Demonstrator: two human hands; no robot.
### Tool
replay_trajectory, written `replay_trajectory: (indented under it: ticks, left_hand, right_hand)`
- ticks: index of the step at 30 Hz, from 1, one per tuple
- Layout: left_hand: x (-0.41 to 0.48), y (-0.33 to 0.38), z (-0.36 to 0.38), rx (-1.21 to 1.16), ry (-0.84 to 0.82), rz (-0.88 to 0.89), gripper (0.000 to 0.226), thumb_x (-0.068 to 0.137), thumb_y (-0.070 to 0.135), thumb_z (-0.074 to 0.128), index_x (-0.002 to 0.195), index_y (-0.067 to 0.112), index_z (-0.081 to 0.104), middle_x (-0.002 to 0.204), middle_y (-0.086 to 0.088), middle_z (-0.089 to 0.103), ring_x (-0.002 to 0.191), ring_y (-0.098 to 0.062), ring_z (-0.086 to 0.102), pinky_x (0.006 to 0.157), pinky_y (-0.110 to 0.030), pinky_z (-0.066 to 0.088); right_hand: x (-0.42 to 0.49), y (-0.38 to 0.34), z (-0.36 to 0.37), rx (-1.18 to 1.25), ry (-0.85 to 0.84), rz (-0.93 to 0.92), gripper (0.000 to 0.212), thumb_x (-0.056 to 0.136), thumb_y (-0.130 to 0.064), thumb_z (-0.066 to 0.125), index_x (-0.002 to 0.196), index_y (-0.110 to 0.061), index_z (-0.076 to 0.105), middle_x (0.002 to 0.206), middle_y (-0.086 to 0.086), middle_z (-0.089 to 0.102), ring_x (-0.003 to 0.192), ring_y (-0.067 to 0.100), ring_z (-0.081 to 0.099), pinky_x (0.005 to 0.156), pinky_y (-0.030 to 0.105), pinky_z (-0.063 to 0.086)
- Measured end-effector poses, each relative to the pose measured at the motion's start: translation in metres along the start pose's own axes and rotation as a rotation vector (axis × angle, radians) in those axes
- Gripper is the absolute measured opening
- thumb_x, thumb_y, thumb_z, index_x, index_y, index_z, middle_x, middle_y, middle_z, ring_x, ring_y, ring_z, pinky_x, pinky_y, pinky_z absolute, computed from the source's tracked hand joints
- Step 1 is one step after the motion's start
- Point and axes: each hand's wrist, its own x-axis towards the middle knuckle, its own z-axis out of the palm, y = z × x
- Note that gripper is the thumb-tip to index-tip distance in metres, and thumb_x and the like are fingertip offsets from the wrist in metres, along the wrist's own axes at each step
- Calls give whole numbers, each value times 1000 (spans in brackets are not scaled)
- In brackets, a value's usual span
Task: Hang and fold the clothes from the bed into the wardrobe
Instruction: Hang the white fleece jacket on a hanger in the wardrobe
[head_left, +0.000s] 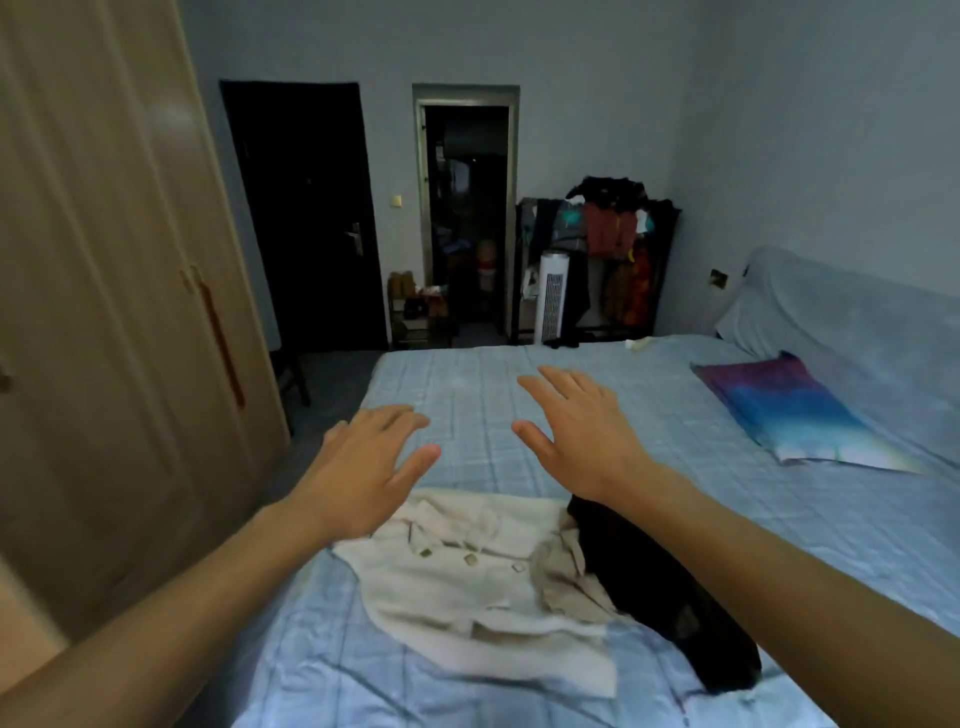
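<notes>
A cream buttoned garment (483, 587) lies crumpled on the near part of the blue checked bed (727, 499). A black garment (660, 587) lies beside it on the right, touching it. My left hand (374, 467) hovers above the cream garment's far left corner, palm down, fingers spread, holding nothing. My right hand (582, 436) is stretched out over the sheet beyond both garments, also spread and empty; its forearm crosses over the black garment. The beige wardrobe (114, 312) stands on the left with its doors closed.
A purple and blue pillow (789, 410) lies at the bed's right side below the covered headboard (852, 312). Beyond the bed stand a loaded clothes rack (608, 244), a white tower fan (553, 296), a shoe rack (415, 312), a dark door (306, 218) and an open doorway (467, 208).
</notes>
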Motion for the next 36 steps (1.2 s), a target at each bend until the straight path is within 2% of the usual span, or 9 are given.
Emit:
replay_trajectory:
  ticks: [6, 12, 18, 24, 32, 36]
  left_hand:
    - [35, 32, 48, -12, -92, 28, 56, 100, 59, 27, 147, 32, 38, 158, 9, 30, 145, -14, 25, 117, -46, 23]
    - [65, 13, 72, -36, -105, 10, 54, 101, 57, 29, 147, 29, 40, 157, 6, 33, 144, -15, 28, 116, -45, 25]
    - [99, -46, 100, -52, -125, -13, 54, 101, 56, 33, 146, 27, 42, 156, 5, 35, 144, -17, 31, 115, -47, 27]
    - [130, -136, 118, -104, -110, -84, 53, 100, 56, 37, 142, 25, 47, 151, 4, 42, 141, -20, 35, 113, -47, 30]
    - [138, -215, 151, -187, -97, -271, 48, 99, 51, 44, 135, 20, 54, 143, 2, 51, 133, -22, 45, 109, -38, 34]
    - [141, -237, 173, -234, -105, -363, 54, 98, 52, 41, 133, 14, 57, 139, -3, 56, 128, -23, 50, 106, -32, 33]
  right_hand:
    - [-17, 66, 20, 34, -65, 92, 58, 101, -52, 36, 152, -25, 30, 160, 4, 26, 146, 24, 23, 115, 42, 23]
    - [3, 82, 52, 61, -111, 133, 59, 101, -52, 36, 153, -24, 29, 161, 4, 25, 146, 24, 22, 115, 42, 23]
    - [58, 59, 107, 59, -166, 99, 58, 100, -50, 40, 151, -23, 32, 159, 5, 29, 145, 26, 25, 113, 44, 26]
    - [131, 17, 168, 64, -253, 41, 57, 100, -50, 42, 150, -24, 34, 158, 4, 31, 144, 25, 28, 111, 44, 27]
    - [186, -11, 233, 132, -364, -21, 58, 100, -50, 43, 151, -25, 31, 160, 4, 28, 146, 25, 24, 115, 43, 23]
    - [216, -8, 268, 190, -394, -52, 58, 99, -49, 45, 150, -24, 32, 159, 4, 30, 145, 26, 27, 115, 44, 26]
